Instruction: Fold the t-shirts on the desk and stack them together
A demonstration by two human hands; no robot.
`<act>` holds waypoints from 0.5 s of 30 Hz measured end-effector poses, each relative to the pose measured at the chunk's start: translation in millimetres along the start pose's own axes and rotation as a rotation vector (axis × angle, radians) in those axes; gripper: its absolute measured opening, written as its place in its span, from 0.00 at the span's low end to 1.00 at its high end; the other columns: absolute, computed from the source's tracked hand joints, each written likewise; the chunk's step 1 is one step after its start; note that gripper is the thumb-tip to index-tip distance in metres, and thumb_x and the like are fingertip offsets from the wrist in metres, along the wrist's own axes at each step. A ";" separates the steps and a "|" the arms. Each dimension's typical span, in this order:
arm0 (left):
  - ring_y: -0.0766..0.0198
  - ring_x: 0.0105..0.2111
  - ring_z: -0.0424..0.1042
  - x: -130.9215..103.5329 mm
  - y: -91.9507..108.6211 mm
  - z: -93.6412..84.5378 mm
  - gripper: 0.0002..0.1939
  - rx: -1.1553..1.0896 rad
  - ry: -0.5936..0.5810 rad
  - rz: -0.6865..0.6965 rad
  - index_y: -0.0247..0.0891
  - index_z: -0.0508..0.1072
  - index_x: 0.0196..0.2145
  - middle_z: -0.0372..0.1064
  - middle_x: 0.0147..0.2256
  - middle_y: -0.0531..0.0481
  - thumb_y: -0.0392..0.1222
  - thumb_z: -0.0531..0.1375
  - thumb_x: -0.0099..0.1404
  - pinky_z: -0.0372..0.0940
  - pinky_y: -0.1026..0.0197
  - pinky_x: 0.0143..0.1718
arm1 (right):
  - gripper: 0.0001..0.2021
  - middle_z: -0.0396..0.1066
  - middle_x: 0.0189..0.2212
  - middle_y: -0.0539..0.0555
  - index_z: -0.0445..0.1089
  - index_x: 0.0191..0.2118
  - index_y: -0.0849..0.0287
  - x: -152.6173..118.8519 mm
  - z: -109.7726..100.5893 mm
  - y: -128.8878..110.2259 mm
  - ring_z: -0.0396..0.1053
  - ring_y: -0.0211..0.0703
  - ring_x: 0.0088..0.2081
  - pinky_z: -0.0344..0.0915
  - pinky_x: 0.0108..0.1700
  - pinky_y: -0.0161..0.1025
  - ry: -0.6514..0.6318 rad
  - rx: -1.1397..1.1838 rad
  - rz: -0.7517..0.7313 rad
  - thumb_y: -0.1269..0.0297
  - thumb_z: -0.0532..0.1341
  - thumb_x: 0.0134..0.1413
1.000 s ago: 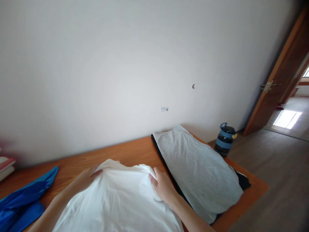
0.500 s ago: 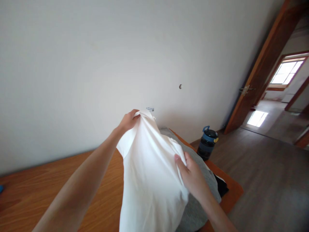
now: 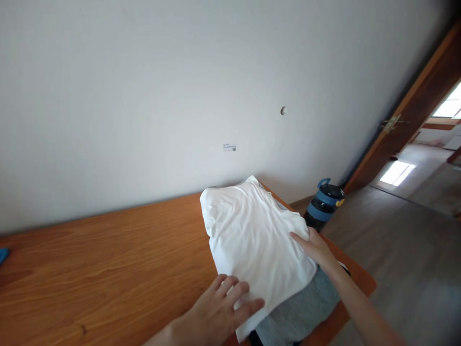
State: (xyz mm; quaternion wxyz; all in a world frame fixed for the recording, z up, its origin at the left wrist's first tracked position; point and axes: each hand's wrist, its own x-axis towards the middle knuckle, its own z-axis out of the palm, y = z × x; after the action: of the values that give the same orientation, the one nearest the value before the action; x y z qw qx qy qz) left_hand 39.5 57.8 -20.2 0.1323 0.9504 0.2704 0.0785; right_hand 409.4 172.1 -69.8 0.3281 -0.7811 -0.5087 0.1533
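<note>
A white cloth garment (image 3: 255, 235) lies spread over a grey garment (image 3: 302, 307) at the right end of the wooden table. My left hand (image 3: 219, 310) hovers at the near left edge of the white garment, fingers apart and holding nothing. At the garment's right edge is my right hand (image 3: 315, 247), its thumb on top of the cloth and its other fingers hidden at the edge, pinching the fabric. Some black cloth shows beneath the grey one at the near edge.
A black and blue bottle (image 3: 321, 206) stands behind my right hand, near the table's right edge. The wooden table (image 3: 108, 264) meets a white wall. A blue object (image 3: 3, 254) sits at the far left. An open wooden door (image 3: 403, 115) is at the right.
The white garment, held up before, now lies flat on the grey one. My left hand has let go of it and moved down toward me. The view has shifted slightly.
</note>
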 end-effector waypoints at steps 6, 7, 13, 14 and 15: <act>0.55 0.42 0.74 -4.6 -7.3 -10.4 0.14 0.062 0.004 -0.060 0.44 0.72 0.50 0.75 0.47 0.45 0.33 0.55 0.69 0.70 0.53 0.46 | 0.29 0.77 0.50 0.69 0.72 0.55 0.62 7.4 0.8 -11.7 0.75 0.65 0.52 0.67 0.55 0.57 -0.014 0.080 0.042 0.56 0.65 0.46; 0.54 0.43 0.74 -3.0 -7.2 -13.7 0.13 0.050 -0.014 -0.054 0.44 0.72 0.49 0.74 0.49 0.46 0.34 0.57 0.68 0.71 0.53 0.47 | 0.28 0.77 0.49 0.69 0.72 0.54 0.62 8.0 -1.2 -12.8 0.75 0.65 0.52 0.68 0.54 0.56 -0.013 0.098 0.044 0.56 0.64 0.47; 0.44 0.55 0.70 -10.8 5.8 14.9 0.32 0.013 0.000 -0.114 0.41 0.63 0.61 0.66 0.61 0.39 0.39 0.65 0.61 0.68 0.46 0.57 | 0.27 0.80 0.45 0.66 0.73 0.53 0.62 3.6 -11.5 -10.4 0.79 0.58 0.45 0.73 0.45 0.48 -0.016 0.166 0.068 0.51 0.62 0.52; 0.48 0.52 0.72 -11.3 6.1 19.7 0.26 -0.007 0.030 -0.133 0.40 0.66 0.58 0.69 0.58 0.40 0.34 0.62 0.62 0.70 0.49 0.55 | 0.26 0.80 0.45 0.66 0.74 0.52 0.62 1.6 -11.7 -8.8 0.79 0.58 0.44 0.73 0.43 0.47 -0.026 0.159 0.071 0.51 0.64 0.51; 0.51 0.48 0.74 -10.6 5.4 20.9 0.22 -0.041 0.072 -0.136 0.40 0.69 0.54 0.72 0.54 0.42 0.30 0.59 0.62 0.71 0.53 0.51 | 0.26 0.80 0.44 0.65 0.74 0.51 0.62 -0.1 -11.8 -7.2 0.79 0.58 0.44 0.73 0.43 0.47 -0.038 0.149 0.068 0.52 0.65 0.49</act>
State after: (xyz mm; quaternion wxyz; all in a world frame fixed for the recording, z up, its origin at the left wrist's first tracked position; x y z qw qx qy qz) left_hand 37.8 43.3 -39.4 0.1468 0.9235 0.3371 0.1089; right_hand 411.1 169.8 -56.3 0.3704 -0.7681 -0.4754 0.2166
